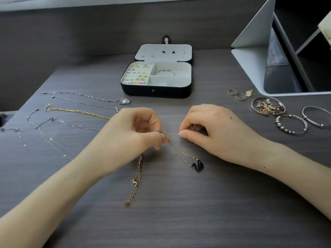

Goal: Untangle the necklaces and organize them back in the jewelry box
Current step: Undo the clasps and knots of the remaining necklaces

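Rose-gold necklace [134,182] with black swan pendant [198,166]: the tangle is held just above the tabletop [179,221], front centre, with clasp end and pendant trailing on the surface. Left hand [132,131]: grip narrow, pinching the knotted bunch. Right hand [218,129]: grip narrow, pinching a fine strand drawn taut between the two. Judgement: knot not yet free. Several laid-out necklaces [77,111] lie straightened in rows to the left. Jewelry box [155,92] stands open behind them, and I can make out no necklace in it. Untangling looks nearly done; boxing is all left.
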Motion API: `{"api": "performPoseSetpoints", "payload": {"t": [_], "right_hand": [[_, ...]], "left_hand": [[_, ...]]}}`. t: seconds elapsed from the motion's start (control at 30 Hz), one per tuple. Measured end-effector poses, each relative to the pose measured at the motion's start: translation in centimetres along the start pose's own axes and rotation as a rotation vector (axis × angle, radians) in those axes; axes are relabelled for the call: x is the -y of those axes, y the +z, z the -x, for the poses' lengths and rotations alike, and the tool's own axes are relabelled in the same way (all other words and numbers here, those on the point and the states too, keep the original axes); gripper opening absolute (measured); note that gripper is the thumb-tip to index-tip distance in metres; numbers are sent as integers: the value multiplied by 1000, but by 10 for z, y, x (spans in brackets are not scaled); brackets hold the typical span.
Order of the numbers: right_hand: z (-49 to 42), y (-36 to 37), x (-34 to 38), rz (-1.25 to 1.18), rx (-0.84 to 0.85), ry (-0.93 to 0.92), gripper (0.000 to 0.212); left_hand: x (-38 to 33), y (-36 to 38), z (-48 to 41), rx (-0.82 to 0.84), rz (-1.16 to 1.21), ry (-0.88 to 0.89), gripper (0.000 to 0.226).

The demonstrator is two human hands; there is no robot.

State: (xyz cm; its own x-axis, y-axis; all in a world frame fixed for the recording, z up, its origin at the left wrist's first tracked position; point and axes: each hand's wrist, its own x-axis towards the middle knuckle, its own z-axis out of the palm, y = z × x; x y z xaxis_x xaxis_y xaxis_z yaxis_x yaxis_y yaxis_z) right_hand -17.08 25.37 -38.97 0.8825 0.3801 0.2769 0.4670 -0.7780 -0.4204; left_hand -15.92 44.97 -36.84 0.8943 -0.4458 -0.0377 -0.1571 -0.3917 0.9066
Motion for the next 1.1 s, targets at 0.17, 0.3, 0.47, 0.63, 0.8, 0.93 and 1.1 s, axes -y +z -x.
{"api": "performPoseSetpoints", "payload": {"t": [0.17,0.3,0.47,0.63,0.8,0.93,1.1], "right_hand": [[1,-2,0,-165,5,88,12],[3,-7,2,-333,44,146,12],[6,-13,-1,-559,155,120,11],[7,-18,-1,-685,266,118,8],[7,-29,-2,-585,371,110,10],[7,-35,-3,-453,429,137,25],[10,-38,0,-391,517,129,6]], "left_hand": [[0,0,-1,-50,50,-11,3],[0,4,-1,1,81,8,7],[1,7,1,31,32,56,11],[4,9,1,90,4,127,10],[6,10,2,162,-32,209,12],[6,10,4,200,-211,320,11],[7,10,6,238,-322,411,5]]}}
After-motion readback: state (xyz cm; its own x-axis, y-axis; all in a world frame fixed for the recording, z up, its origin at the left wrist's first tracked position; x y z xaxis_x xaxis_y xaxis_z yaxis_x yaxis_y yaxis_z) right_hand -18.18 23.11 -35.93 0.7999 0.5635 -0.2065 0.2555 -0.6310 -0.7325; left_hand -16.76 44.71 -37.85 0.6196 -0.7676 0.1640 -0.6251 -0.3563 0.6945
